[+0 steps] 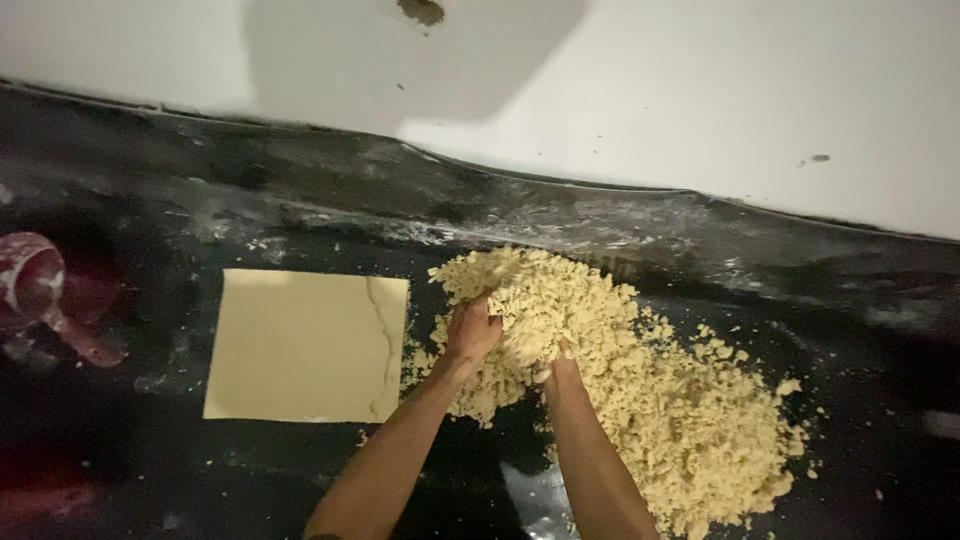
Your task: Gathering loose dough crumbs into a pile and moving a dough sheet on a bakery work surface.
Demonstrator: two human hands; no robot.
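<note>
Down at the middle of the counter, both hands are sunk into one large heap of crumbly yellow dough (640, 390). The left hand (472, 332) sits at the heap's near-left edge, fingers curled down into the crumbs and closed around a clump of them. The right hand (555, 358) is just beside it, almost wholly buried; only the wrist and a bit of the thumb side show, so whether it is open or clenched cannot be told. Two bare forearms run up from the bottom edge, close together but apart.

The heap spreads from the centre toward the lower right, with loose crumbs scattered around its rim on the dark countertop (150, 470).

Left of the heap, near the left hand but not touched by it, lies one flat pale-yellow rectangular sheet (300, 345), with a thin crack running down its right side. Its right edge meets a few stray crumbs.

Far to the left stands one reddish scoop or cup with a handle (40, 290), dusted white; it is blurred, so its kind is uncertain.

Flour streaks smear the counter's back edge, where it meets a white wall (700, 90) with a few dark marks.
</note>
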